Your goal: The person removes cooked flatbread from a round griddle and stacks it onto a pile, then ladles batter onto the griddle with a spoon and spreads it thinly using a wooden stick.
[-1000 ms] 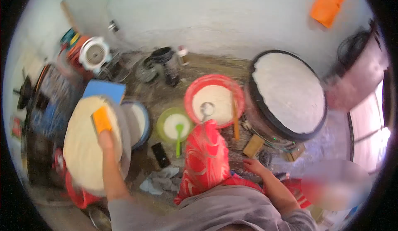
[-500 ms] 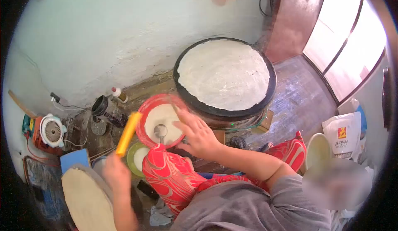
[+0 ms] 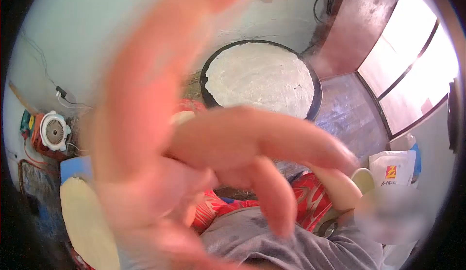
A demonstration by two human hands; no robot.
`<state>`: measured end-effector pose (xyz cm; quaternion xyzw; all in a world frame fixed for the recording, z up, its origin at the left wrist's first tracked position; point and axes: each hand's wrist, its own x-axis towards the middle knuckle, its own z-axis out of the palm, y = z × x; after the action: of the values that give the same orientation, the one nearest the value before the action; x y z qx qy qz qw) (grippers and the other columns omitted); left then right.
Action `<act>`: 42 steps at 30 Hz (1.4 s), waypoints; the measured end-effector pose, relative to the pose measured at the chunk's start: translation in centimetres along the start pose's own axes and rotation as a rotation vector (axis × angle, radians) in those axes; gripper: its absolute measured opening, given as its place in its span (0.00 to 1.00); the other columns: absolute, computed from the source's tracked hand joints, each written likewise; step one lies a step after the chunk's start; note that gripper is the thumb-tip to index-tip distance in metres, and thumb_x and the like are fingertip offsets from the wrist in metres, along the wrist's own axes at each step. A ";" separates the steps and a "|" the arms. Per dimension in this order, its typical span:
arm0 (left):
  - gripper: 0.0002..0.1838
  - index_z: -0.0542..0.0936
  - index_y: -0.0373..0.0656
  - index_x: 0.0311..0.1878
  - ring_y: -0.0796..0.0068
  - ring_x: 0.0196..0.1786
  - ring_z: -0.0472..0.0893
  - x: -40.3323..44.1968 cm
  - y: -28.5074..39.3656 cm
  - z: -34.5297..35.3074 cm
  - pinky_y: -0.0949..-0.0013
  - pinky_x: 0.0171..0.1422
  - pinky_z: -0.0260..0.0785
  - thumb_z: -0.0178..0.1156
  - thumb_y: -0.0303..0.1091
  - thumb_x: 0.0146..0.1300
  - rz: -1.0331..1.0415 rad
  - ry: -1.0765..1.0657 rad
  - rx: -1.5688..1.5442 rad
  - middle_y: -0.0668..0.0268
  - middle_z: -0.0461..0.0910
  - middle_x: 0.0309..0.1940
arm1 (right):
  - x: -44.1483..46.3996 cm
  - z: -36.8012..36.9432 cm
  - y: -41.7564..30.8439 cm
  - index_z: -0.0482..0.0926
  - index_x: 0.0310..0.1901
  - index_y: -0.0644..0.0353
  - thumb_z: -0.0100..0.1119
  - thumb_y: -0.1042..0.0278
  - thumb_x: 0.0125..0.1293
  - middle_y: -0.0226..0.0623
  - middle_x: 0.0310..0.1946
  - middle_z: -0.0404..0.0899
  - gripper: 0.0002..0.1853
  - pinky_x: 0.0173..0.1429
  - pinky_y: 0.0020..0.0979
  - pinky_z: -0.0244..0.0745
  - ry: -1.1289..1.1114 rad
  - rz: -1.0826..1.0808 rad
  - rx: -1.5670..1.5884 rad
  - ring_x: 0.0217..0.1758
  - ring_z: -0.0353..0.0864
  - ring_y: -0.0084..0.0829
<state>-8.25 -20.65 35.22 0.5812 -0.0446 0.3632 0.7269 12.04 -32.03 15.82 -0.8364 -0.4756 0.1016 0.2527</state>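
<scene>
A large blurred hand, which looks like my left hand (image 3: 160,173), fills the middle of the view close to the camera. Its fingers are spread apart, and nothing shows between them. Behind it, my right forearm (image 3: 340,190) comes in from the lower right; my right hand is hidden. Beyond the fingers lies a round black-rimmed griddle (image 3: 262,78) covered with a pale layer. Only a sliver of the red basin (image 3: 193,106) with pale batter shows. The yellow scraper cannot be seen.
At the left are a white round fan (image 3: 55,130), a blue board (image 3: 75,169) and a pale round surface (image 3: 87,221). A white printed bag (image 3: 392,167) and a green bucket (image 3: 363,179) stand at the right, beside a blurred patch. Glazed panels (image 3: 417,76) rise beyond.
My left hand has come up close to the camera and the yellow scraper has gone from sight. My right hand, open over the basin before, is now hidden.
</scene>
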 end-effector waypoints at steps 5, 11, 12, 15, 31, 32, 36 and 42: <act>0.56 0.41 0.36 0.66 0.67 0.26 0.78 2.1 1.8 1.0 0.71 0.32 0.72 0.68 0.48 0.43 0.027 0.000 -0.001 0.52 0.72 0.46 | -1.3 -3.1 2.3 0.74 0.36 0.57 0.63 0.50 0.47 0.46 0.27 0.77 0.21 0.36 0.40 0.71 0.048 0.167 -0.025 0.34 0.77 0.48; 0.55 0.41 0.33 0.65 0.68 0.24 0.78 3.2 2.7 2.1 0.72 0.29 0.72 0.67 0.47 0.45 0.029 -0.004 0.024 0.52 0.73 0.40 | -1.0 -3.3 6.5 0.74 0.38 0.59 0.65 0.56 0.45 0.44 0.27 0.78 0.21 0.41 0.38 0.72 0.200 0.259 0.032 0.34 0.78 0.44; 0.55 0.41 0.32 0.65 0.69 0.23 0.78 3.4 3.0 2.3 0.72 0.29 0.72 0.67 0.46 0.45 0.032 -0.002 0.026 0.52 0.73 0.39 | -1.6 -3.4 7.5 0.73 0.38 0.61 0.66 0.61 0.44 0.43 0.28 0.78 0.20 0.42 0.36 0.72 0.196 0.305 0.060 0.34 0.79 0.41; 0.54 0.41 0.30 0.64 0.69 0.22 0.77 3.7 3.2 2.2 0.72 0.27 0.72 0.67 0.46 0.46 0.037 0.032 0.035 0.52 0.74 0.36 | -1.6 -1.4 12.4 0.72 0.41 0.64 0.64 0.71 0.43 0.39 0.33 0.78 0.20 0.43 0.33 0.72 0.266 0.370 0.435 0.37 0.78 0.32; 0.19 0.66 0.32 0.55 0.77 0.35 0.75 -4.7 -13.8 -13.5 0.77 0.41 0.67 0.51 0.23 0.59 -0.601 0.286 0.233 0.58 0.75 0.41 | 6.3 -1.9 25.8 0.71 0.49 0.59 0.62 0.67 0.44 0.42 0.42 0.77 0.26 0.51 0.32 0.70 0.608 0.831 0.131 0.45 0.77 0.36; 0.19 0.66 0.32 0.55 0.77 0.35 0.75 -5.5 -14.7 -14.3 0.77 0.41 0.67 0.51 0.23 0.59 -0.606 0.276 0.232 0.58 0.75 0.41 | 7.5 -1.4 26.5 0.70 0.50 0.57 0.63 0.65 0.43 0.42 0.42 0.77 0.28 0.51 0.33 0.70 0.576 0.822 0.078 0.46 0.77 0.38; 0.16 0.69 0.32 0.53 0.79 0.31 0.73 -5.8 -17.0 -15.5 0.77 0.38 0.66 0.50 0.27 0.61 -0.676 0.464 0.365 0.63 0.74 0.34 | 12.7 -4.1 28.2 0.66 0.57 0.51 0.61 0.63 0.45 0.43 0.44 0.76 0.32 0.51 0.37 0.70 0.578 1.094 -0.059 0.49 0.75 0.41; 0.16 0.72 0.34 0.51 0.79 0.35 0.73 -3.3 -18.0 -15.9 0.76 0.41 0.65 0.53 0.33 0.62 -0.784 0.438 0.404 0.65 0.75 0.37 | 21.4 -5.2 32.7 0.67 0.55 0.41 0.58 0.59 0.50 0.38 0.41 0.78 0.27 0.47 0.39 0.72 0.577 0.977 -0.240 0.47 0.76 0.41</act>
<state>-5.93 -9.34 13.84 0.5937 0.4027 0.1771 0.6738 49.84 -29.30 4.80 -0.9756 0.0458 -0.0804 0.1993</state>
